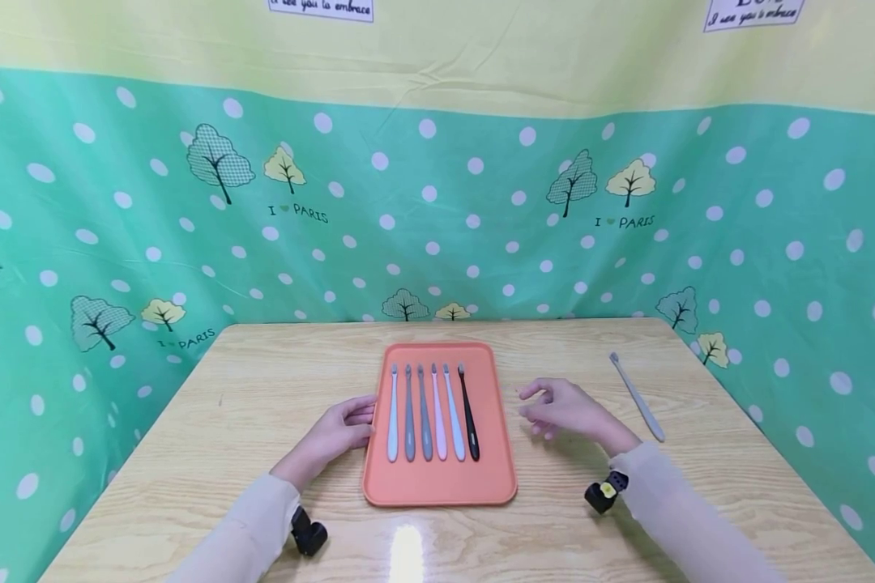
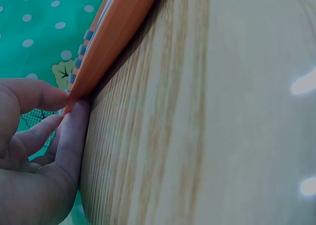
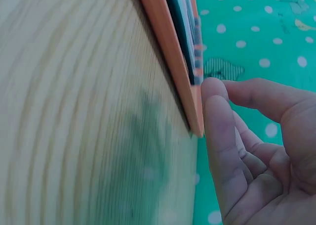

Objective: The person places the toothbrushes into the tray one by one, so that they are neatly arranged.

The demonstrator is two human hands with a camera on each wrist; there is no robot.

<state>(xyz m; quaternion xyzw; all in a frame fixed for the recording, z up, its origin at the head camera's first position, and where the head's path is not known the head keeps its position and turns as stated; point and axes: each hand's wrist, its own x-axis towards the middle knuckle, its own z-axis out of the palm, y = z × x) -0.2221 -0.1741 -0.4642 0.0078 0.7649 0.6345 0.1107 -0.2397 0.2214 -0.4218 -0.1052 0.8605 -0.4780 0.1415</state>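
Note:
An orange tray [image 1: 441,486] lies on the wooden table, its long sides running away from me. Several toothbrushes stand in a row on it, heads toward the far end: light blue [image 1: 392,417], grey [image 1: 410,417], pink [image 1: 438,413] and black [image 1: 470,417] ones among them. My left hand [image 1: 339,427] pinches the tray's left rim; the left wrist view shows the rim between thumb and fingers. To the right of the tray, my right hand [image 1: 565,407] hovers above the table with loosely curled fingers and holds nothing.
Another grey toothbrush [image 1: 638,398] lies slantwise on the wooden table [image 1: 277,364], right of my right hand. A green dotted cloth [image 1: 474,186] hangs behind and along both sides of the table.

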